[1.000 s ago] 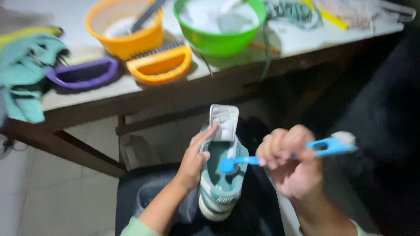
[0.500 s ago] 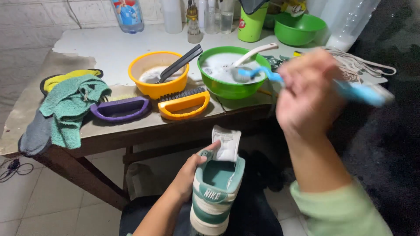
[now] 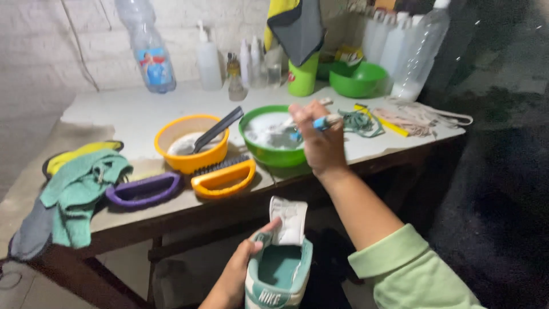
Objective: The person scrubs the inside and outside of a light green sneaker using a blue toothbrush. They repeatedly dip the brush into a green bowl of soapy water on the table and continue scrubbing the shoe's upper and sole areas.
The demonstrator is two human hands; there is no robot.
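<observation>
Left of the green bowl of white foam stands a yellow-orange bowl, with an orange brush and a purple brush in front of it. The toothbrush over the green bowl is blue. Below it, the sneaker is teal and white, and the sleeve is pale green.

The right hand is raised and stretched forward, its fingers curled shut in a fist-like grip, the back of the hand facing up. Behind those fingers the bare forearm slopes down to a light green sleeve. The left hand sits low, fingers bent in a clasp, thumb uppermost
</observation>
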